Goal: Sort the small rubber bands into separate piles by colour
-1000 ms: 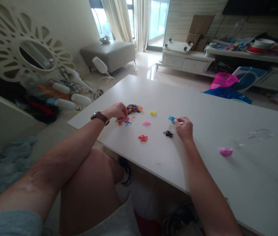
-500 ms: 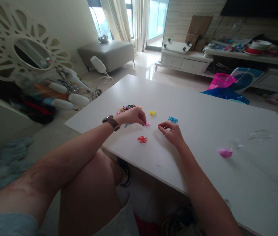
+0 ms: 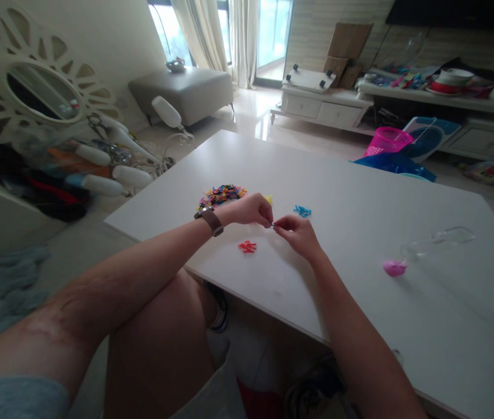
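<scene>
Contact noted: your left hand (image 3: 255, 209) and right hand (image 3: 299, 234), apart 0.5 s ago, now meet above the worktop (image 3: 360, 209), inward from its near edge. Fingers of both appear clamped on 1 small dark piece (image 3: 272, 225), so the handling is now 2-handed. Your left hand has travelled away from the left corner, clearing more of the mixed pile (image 3: 224, 193) and partly covering the yellow cluster (image 3: 269, 199). Red cluster (image 3: 247, 247) remains nearest the near edge; blue cluster (image 3: 302, 210) lies beyond your right hand.
</scene>
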`<act>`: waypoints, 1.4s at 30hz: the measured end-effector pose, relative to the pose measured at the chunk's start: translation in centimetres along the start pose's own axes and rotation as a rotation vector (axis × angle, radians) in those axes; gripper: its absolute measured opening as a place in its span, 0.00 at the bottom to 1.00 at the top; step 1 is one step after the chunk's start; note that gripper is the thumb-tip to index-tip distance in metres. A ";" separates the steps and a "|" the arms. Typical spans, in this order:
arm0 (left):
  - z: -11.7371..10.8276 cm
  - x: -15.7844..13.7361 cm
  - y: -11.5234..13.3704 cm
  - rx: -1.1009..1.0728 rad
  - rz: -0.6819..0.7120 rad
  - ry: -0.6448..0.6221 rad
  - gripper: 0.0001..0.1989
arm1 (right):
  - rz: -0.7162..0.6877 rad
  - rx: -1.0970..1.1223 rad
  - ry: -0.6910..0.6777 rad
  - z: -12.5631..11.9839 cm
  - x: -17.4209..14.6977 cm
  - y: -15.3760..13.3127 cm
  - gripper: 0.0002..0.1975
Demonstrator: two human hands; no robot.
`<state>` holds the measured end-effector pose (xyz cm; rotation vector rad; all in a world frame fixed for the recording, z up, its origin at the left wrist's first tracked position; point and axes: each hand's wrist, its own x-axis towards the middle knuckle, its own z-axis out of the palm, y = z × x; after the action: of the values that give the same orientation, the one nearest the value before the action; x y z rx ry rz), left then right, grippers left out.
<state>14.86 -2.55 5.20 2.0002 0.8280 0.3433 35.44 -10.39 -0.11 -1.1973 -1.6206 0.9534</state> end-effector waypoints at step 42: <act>0.3 -0.1 0.0 -0.034 -0.053 -0.071 0.09 | 0.072 -0.104 0.302 -2.1 0.7 1.2 0.10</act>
<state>14.96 -2.84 5.06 1.9444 0.8239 0.2528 37.72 -9.29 -0.45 -1.4053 -1.4070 0.6995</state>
